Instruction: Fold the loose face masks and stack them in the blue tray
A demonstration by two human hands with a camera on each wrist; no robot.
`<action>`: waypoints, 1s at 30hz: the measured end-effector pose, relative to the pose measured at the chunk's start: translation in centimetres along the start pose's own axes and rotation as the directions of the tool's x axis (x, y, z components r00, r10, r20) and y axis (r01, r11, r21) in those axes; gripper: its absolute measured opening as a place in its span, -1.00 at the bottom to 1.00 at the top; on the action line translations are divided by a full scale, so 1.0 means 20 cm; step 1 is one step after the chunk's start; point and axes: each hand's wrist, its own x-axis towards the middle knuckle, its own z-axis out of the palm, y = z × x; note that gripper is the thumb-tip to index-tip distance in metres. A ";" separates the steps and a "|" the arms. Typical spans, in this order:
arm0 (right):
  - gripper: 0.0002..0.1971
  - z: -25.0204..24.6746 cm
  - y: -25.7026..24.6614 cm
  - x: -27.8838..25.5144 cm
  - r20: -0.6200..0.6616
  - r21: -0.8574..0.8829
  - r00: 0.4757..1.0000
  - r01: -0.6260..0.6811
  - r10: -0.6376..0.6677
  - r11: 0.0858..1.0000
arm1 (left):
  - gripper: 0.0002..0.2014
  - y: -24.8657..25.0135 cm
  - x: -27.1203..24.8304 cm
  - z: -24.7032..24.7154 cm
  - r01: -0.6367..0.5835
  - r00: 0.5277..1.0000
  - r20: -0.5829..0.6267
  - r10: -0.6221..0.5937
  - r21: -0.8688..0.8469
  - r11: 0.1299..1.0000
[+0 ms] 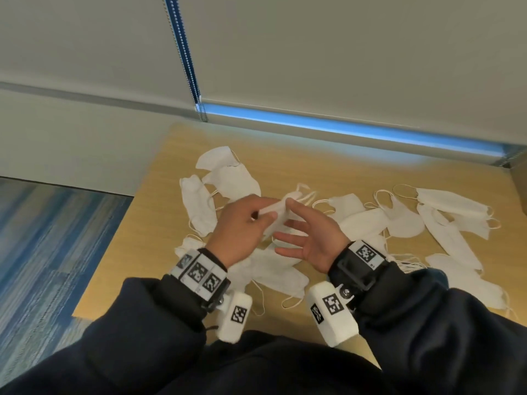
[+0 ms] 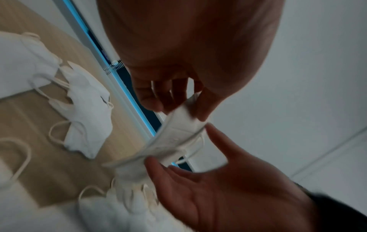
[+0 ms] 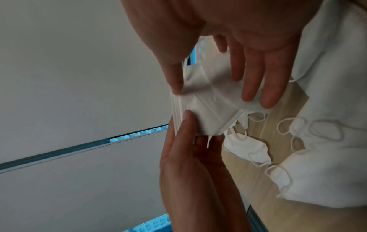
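Observation:
A folded white face mask (image 1: 278, 208) hangs above the middle of the wooden table (image 1: 137, 252). My left hand (image 1: 265, 216) pinches its near end between thumb and fingers. My right hand (image 1: 285, 223) is spread with straight fingers; its thumb tip touches the mask's far edge. In the right wrist view the mask (image 3: 210, 106) lies flat under the right hand's straight fingers (image 3: 252, 81), with the left thumb pressing its lower edge. The left wrist view shows the mask (image 2: 174, 138) edge-on between both hands. A corner of the blue latticed tray (image 3: 151, 224) shows low in the right wrist view.
Several loose white masks with ear loops lie scattered: a group at the left (image 1: 199, 209), a pile under my hands (image 1: 276, 272), and more on the right (image 1: 445, 223). The table's left edge drops to blue carpet (image 1: 42, 252). A window blind with a bead cord (image 1: 185, 52) stands behind.

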 end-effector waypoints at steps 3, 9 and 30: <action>0.04 -0.03 -0.01 0.04 -0.020 0.029 0.999 -0.039 0.039 0.999 | -0.78 -0.03 -0.06 0.02 -0.115 0.993 -0.030 0.117 0.073 0.991; -0.17 -0.15 -0.09 0.02 -0.165 -0.025 0.985 0.040 -0.043 0.999 | -0.76 -0.12 0.00 -0.13 -0.139 0.948 -0.262 0.181 0.171 0.975; -0.57 -0.54 0.05 -0.52 0.069 0.068 0.956 0.281 -0.285 0.957 | -0.47 0.40 0.00 0.12 0.033 0.876 0.470 0.105 -0.276 0.961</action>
